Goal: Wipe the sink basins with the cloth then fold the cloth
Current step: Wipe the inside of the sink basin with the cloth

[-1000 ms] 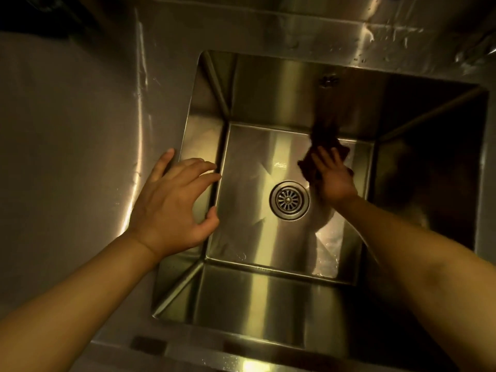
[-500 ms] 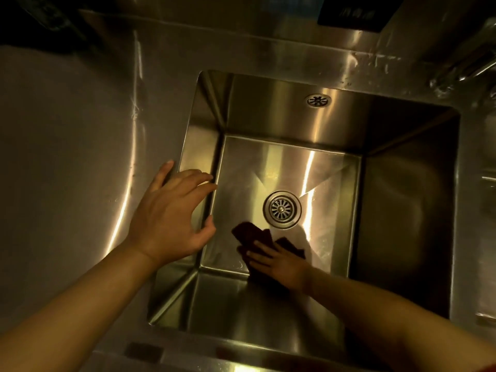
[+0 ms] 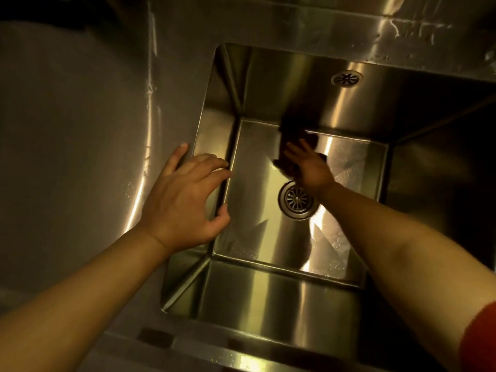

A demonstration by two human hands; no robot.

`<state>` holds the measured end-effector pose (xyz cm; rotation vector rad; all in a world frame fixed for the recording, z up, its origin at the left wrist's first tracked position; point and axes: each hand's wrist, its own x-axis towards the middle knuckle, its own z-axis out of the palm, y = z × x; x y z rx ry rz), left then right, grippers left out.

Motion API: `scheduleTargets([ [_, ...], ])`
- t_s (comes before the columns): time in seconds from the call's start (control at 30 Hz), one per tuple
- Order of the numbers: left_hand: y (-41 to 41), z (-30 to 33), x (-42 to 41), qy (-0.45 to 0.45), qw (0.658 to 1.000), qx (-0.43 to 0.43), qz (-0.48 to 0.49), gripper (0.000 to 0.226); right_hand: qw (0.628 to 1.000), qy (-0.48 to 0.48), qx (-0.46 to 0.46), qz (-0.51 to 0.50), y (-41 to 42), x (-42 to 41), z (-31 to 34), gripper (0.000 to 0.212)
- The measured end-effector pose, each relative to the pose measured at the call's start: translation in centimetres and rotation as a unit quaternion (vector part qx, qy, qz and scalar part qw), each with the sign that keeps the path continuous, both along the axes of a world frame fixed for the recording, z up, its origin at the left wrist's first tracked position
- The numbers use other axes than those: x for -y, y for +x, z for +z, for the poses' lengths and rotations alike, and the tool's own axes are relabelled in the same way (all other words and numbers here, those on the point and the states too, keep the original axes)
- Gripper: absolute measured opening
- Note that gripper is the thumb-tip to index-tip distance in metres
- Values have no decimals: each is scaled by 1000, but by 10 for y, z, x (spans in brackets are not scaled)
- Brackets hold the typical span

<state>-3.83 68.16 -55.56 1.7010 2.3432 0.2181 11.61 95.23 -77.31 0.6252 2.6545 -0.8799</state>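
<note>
Stainless sink basin (image 3: 271, 285), centre frame: a dark cloth (image 3: 296, 146) is pressed flat under the right hand (image 3: 308, 167), fingers straight, above the drain (image 3: 296, 200); left hand (image 3: 185, 200) spread on the worktop (image 3: 80, 157). Bunched cloth could miss corners

1. Dim, warm yellow-brown light overall; corners fall to near black.
2. Bright glare streaks on the brushed stainless steel sink basin (image 3: 271, 288) walls and along the steel bench (image 3: 80, 135) at left.
3. Dark red-brown cloth (image 3: 294, 146) lost in shadow and motion-blurred.
4. Wide-angle bending at the edges; the basin's straight rims bow.
</note>
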Motion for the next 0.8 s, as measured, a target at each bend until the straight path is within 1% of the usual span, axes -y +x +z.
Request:
scheduleTargets([
  [0.1, -1, -2, 0, 6, 1000, 2, 0, 59, 995, 42, 35, -84, 72, -30, 4, 59],
  [0.17, -1, -3, 1, 11, 1000, 5, 2, 59, 985, 59, 81, -138, 116, -27, 11, 61],
  [0.2, -1, -4, 1, 12, 1000, 6, 4, 59, 982, 64, 102, -147, 135, -17, 14, 63],
  [0.23, -1, -3, 1, 12, 1000, 8, 5, 60, 981, 69, 121, -133, 152, -5, 16, 66],
  [0.33, -1, -2, 1, 9, 1000, 9, 7, 59, 984, 60, 165, -25, 190, 46, 17, 78],
  [0.37, 0, -2, 1, 9, 1000, 8, 7, 59, 982, 67, 172, 30, 196, 62, 16, 82],
  [0.43, 0, -2, 1, 10, 1000, 9, 6, 60, 968, 79, 188, 149, 203, 84, 12, 82],
  [0.47, 0, -2, 2, 10, 1000, 9, 6, 60, 963, 67, 196, 172, 202, 89, 10, 79],
  [0.53, -1, -3, 1, 8, 1000, 5, 7, 60, 963, 50, 191, 185, 195, 92, 9, 73],
  [0.6, 0, -3, 0, 10, 1000, 1, 6, 60, 947, 60, 187, 255, 189, 92, 9, 76],
  [0.63, 1, -3, 1, 15, 1000, -1, 7, 59, 945, 42, 176, 273, 184, 96, 9, 75],
  [0.73, 2, -5, 2, 22, 1000, -3, 9, 59, 946, -24, 111, 303, 152, 124, 3, 62],
  [0.8, 1, -4, 1, 16, 1000, -2, 10, 59, 942, -39, 84, 321, 120, 152, -1, 58],
])
